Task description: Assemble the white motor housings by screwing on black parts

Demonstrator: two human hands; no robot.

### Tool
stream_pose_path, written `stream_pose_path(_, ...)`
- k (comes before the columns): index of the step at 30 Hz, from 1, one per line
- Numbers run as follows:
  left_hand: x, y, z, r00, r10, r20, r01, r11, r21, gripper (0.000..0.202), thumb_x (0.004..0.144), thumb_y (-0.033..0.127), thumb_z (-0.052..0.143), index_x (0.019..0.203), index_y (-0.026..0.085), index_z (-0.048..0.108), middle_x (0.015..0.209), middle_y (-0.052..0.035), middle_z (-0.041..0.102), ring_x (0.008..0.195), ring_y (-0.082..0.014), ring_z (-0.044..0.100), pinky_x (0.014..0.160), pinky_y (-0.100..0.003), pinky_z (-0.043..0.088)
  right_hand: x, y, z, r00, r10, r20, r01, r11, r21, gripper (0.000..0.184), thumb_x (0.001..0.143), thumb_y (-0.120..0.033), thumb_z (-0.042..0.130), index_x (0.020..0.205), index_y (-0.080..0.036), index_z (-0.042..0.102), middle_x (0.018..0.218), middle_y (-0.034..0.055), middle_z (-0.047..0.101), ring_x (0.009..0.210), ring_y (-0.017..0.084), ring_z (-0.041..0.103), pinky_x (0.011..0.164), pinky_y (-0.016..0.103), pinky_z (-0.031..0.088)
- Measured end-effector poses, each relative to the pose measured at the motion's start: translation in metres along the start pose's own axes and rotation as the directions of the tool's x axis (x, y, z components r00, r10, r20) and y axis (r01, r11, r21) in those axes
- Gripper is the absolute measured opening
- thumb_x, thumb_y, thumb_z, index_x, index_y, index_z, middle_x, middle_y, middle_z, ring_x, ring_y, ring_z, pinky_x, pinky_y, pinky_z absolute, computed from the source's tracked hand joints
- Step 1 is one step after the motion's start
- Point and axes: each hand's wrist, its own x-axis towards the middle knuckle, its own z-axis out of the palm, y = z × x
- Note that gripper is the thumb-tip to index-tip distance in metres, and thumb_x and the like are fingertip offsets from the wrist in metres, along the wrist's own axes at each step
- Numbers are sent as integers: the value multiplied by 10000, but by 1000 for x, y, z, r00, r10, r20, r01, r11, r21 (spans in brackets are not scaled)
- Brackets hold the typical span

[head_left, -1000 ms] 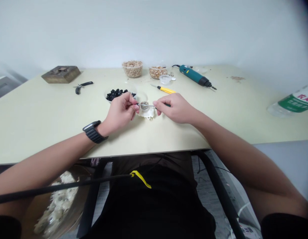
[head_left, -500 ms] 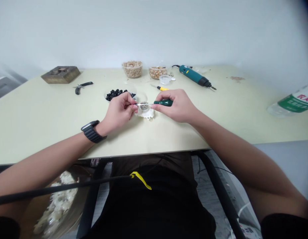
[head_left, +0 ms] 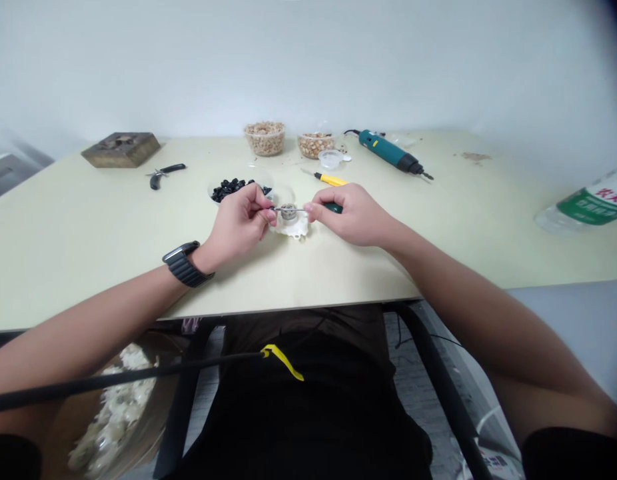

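My right hand (head_left: 353, 213) is wrapped round the green handle of a screwdriver (head_left: 334, 208), whose thin metal shaft points left. At the shaft's tip, the fingertips of my left hand (head_left: 246, 217) are pinched on a small dark piece, mostly hidden by the fingers. Beneath the shaft lies a white scalloped piece (head_left: 292, 229) on the table, and a small round metal-looking container (head_left: 288, 212) stands on it. Just behind my left hand, a clear dish holds several shiny black pieces (head_left: 232, 189).
Behind my hands lie a yellow-handled knife (head_left: 332, 180), a small clear cup (head_left: 331, 159) and two tubs of beige bits (head_left: 265, 141) (head_left: 316, 145). A teal rotary tool (head_left: 388, 153) is back right, pliers (head_left: 163, 175) and a wooden block (head_left: 121, 150) left, a bottle (head_left: 588, 203) far right.
My right hand has shifted its grip on the screwdriver, its fingers now further forward and covering more of the handle. My left hand has stayed in place.
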Motion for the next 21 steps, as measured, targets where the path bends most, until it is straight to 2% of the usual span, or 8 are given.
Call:
stream_pose_path(4,0,0,0,1000,-4,-4,4,1000,3,310,874,96,827,828,222,547,629,20,673,457,-97,517,441,-235,382,0,0,1,998,-10,-61,9,1000,-19,265,974,-388,754,792,-197,733,740,9,673,716,156,530,709,347,371)
stream_pose_path(7,0,0,0,1000,-3,-12,3,1000,8,303,870,78,807,823,221,543,626,25,669,453,-94,511,441,-230,378,-2,-1,1,998,28,-56,-27,999,29,253,943,-395,798,794,-194,764,698,3,667,686,152,524,695,347,369)
stream_pose_path(14,0,0,1,1000,-15,-5,15,1000,-17,330,882,73,818,824,224,531,609,27,648,444,-100,513,430,-229,370,-2,5,4,995,8,-98,9,985,170,224,832,-379,900,852,-179,803,862,42,773,805,179,654,728,338,439)
stream_pose_path(21,2,-1,1,1000,-20,-9,20,999,-31,337,879,66,847,822,216,550,623,18,684,433,-86,518,418,-216,370,-3,2,4,988,-55,-143,64,996,60,171,860,-342,855,901,-188,794,893,45,794,834,199,665,801,355,472)
